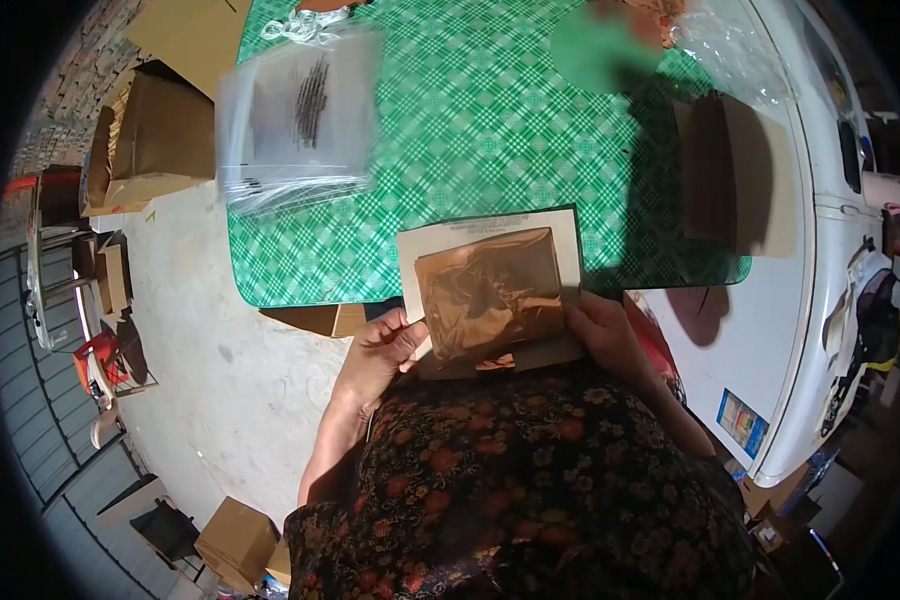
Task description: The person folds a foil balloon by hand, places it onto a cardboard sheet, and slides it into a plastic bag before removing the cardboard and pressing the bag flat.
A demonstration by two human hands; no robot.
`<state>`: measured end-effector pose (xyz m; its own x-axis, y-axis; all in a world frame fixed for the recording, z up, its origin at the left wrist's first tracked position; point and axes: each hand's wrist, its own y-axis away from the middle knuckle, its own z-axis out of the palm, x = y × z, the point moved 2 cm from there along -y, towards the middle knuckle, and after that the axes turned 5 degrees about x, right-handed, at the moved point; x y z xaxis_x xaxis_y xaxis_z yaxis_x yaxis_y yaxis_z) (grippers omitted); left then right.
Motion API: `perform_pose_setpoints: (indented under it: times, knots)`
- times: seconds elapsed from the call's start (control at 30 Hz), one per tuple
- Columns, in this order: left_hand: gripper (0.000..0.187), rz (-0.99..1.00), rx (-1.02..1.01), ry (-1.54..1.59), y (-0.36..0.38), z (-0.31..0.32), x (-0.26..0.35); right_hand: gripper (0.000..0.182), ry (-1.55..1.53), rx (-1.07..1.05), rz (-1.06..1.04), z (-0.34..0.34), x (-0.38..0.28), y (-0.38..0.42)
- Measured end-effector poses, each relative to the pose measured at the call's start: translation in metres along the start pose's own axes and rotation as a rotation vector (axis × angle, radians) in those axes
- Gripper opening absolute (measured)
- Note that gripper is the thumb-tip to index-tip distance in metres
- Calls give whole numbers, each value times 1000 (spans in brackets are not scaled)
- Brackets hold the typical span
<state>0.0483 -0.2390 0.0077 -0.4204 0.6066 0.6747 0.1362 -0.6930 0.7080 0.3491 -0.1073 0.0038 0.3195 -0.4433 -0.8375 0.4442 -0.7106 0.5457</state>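
Note:
A white card [410, 262] with small print along its top edge is held in front of my body, at the near edge of the table. On it lies a crinkled, shiny copper-coloured foil sheet [490, 295]. My left hand [378, 358] is closed on the card's lower left side, thumb and fingers pinching a white edge. My right hand [607, 335] grips the right side, its thumb near the foil's edge; its other fingers are hidden underneath. A small copper scrap [495, 362] shows below the foil.
A green checked tablecloth [470, 130] covers the table. A stack of clear plastic bags [300, 120] lies at its left, with white string [305, 27] behind. Brown cardboard [735, 175] and crumpled clear plastic [735, 50] are at the right. An open carton [160, 140] stands left, a white vehicle [820, 200] right.

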Motion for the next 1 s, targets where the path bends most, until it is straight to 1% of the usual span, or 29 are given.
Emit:
perform_pose_setpoints:
  times: [0.1,0.13,0.2,0.23,0.3,0.33,0.43,0.5,0.53,0.6,0.63,0.67,0.73,0.8,0.83,0.93,0.97,1.0]
  knots:
    - [18,-101,54,-48,7,2,1,33,79,-1,71,0,-2,0]
    - [20,-81,91,-11,6,4,-1,33,112,-3,102,-1,1,-1]
    - [23,-43,164,62,4,9,-7,33,88,0,62,-1,9,-4]
    - [24,-11,149,108,2,14,-5,33,76,5,39,-2,10,-5]
    - [26,54,118,199,1,21,3,32,158,22,-65,-5,5,-11]
    - [25,51,98,213,1,22,6,31,198,29,-116,-6,3,-13]
    - [26,48,54,255,2,25,21,28,47,3,-148,-4,-11,-15]
    - [30,51,35,277,1,29,32,26,-10,-26,-202,-2,-18,-20]
    - [33,48,52,221,-2,28,35,25,-36,-21,-235,-4,-23,-22]
    - [40,51,56,111,-8,25,38,22,-193,-45,90,-4,-29,-26]
    - [47,52,41,101,-13,23,39,20,-53,-19,-49,-10,-21,-35]
    - [45,67,17,140,-15,22,40,20,-66,-38,-157,-11,-14,-43]
    - [39,65,32,247,-18,22,43,21,-208,-91,-85,-9,-37,-39]
    - [31,72,11,218,-25,22,46,25,-243,-156,54,-14,-56,-37]
    - [23,70,66,206,-26,28,49,28,-242,-94,1,-13,-55,-41]
    - [17,87,45,206,-38,33,52,30,-26,-89,58,-29,-68,-56]
    - [23,62,26,195,-47,30,49,32,51,-85,43,-33,-75,-58]
    - [22,67,20,195,-54,29,47,33,127,-80,30,-37,-84,-59]
